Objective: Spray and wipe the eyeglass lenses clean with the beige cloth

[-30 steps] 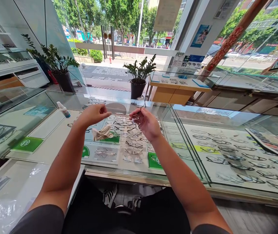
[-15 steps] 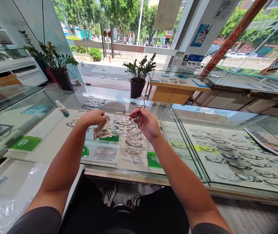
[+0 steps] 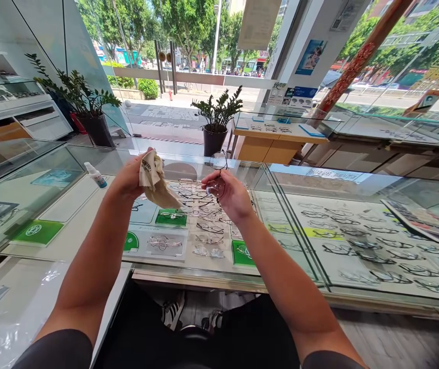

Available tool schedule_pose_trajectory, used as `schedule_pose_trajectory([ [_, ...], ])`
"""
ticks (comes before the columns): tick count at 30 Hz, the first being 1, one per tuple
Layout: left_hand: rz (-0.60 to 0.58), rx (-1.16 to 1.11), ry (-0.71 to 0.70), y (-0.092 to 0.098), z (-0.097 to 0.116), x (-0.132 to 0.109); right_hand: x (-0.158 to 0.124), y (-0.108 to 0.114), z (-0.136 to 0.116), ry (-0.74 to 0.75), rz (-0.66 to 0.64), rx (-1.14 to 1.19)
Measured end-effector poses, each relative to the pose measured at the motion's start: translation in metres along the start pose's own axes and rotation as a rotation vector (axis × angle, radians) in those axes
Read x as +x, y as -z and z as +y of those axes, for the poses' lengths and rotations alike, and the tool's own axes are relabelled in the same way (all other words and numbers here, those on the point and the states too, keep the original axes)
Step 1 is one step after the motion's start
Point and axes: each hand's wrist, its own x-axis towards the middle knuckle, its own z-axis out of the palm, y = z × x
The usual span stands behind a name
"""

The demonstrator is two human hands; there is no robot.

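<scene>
Over the glass counter point(image 3: 127, 260), my left hand point(image 3: 129, 177) grips a crumpled beige cleaning cloth point(image 3: 154, 179) with a dark print on it; one corner hangs down to the right. My right hand point(image 3: 233, 195) pinches a pair of eyeglasses point(image 3: 220, 162) with thin dark rims, held on edge so that one round lens stands above the other. The fingers close around the middle of the frame. Cloth and eyeglasses are apart. Below both hands, rows of eyeglasses point(image 3: 210, 227) lie inside the counter.
A white spray bottle point(image 3: 95, 174) with blue liquid stands on the counter at left. A magazine point(image 3: 423, 223) lies on the right-hand glass. Potted plants point(image 3: 215, 138) stand beyond the counter, before the window. Plastic wrapping point(image 3: 4, 333) lies on a white surface at lower left.
My left hand has moved left and up and turned, so the cloth now hangs more spread out. My right hand holds the eyeglasses in nearly the same place.
</scene>
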Motion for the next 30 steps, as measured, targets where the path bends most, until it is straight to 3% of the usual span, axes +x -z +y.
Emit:
schedule_pose_trajectory([
  [3,-0.072,-0.211,0.108,-0.013,0.002,-0.009,-0.001,-0.002,-0.002,0.008,-0.008,0.03],
  [6,-0.123,-0.247,0.198,-0.032,0.0,-0.019,-0.003,-0.004,-0.004,0.024,-0.023,0.041],
  [10,-0.255,-0.134,0.235,-0.056,-0.009,-0.028,-0.004,-0.006,-0.004,0.039,-0.038,0.039],
  [13,-0.283,0.053,0.184,-0.066,-0.016,-0.033,-0.004,-0.007,-0.003,0.054,-0.029,0.039],
  [17,-0.281,0.257,0.043,-0.07,-0.02,-0.037,-0.003,-0.009,-0.001,0.075,-0.005,0.033],
  [20,-0.279,0.332,0.014,-0.07,-0.022,-0.039,-0.002,-0.01,0.001,0.099,0.009,0.01],
  [30,-0.329,0.119,0.13,-0.074,-0.014,-0.042,0.0,-0.009,0.011,0.069,-0.007,-0.082],
])
